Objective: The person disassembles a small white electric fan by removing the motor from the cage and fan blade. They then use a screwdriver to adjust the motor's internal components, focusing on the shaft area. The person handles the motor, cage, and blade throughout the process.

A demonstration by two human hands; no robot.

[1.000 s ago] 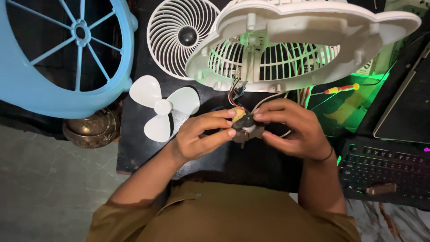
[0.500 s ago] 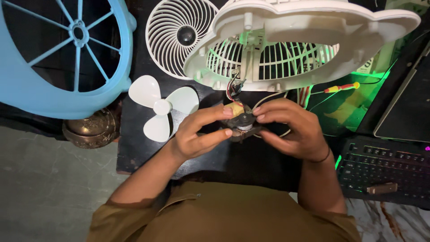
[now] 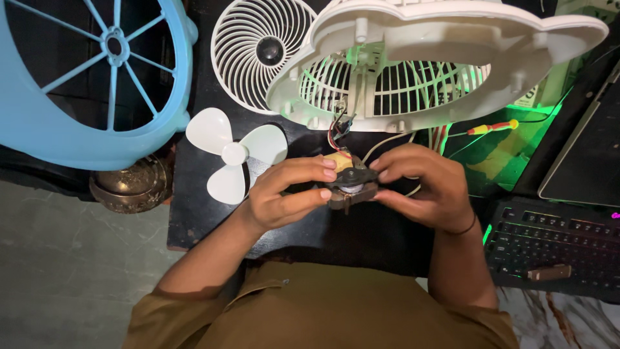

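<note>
Between my fingertips, just above the dark tabletop [image 3: 213, 213], sits a small fan motor [image 3: 351, 184]: a dark, squat block with a pale round bearing at its centre and a yellowish wrapped coil at its upper left corner. My left hand [image 3: 284, 197] pinches its left side, thumb and forefinger closed on it; my right hand [image 3: 423, 187] holds the right side, fingers curled and pressed against the casing. Thin red and black wires [image 3: 337, 129] rise from just beyond my fingertips to the white fan housing [image 3: 452, 45], which lies tilted with its grille ribs lit green. I judge this to be the inspecting or turning step on the motor; any further turning calls for a gentle grip and slack in those wires, which look short. Left of my left fingers lies a white three-blade propeller [image 3: 234, 155], beyond it a round white grille [image 3: 248, 48] and a blue fan frame [image 3: 97, 77]. A red-handled screwdriver [image 3: 494, 127] rests beyond my right fingers; a keyboard [image 3: 555, 249] lies to their right.
</note>
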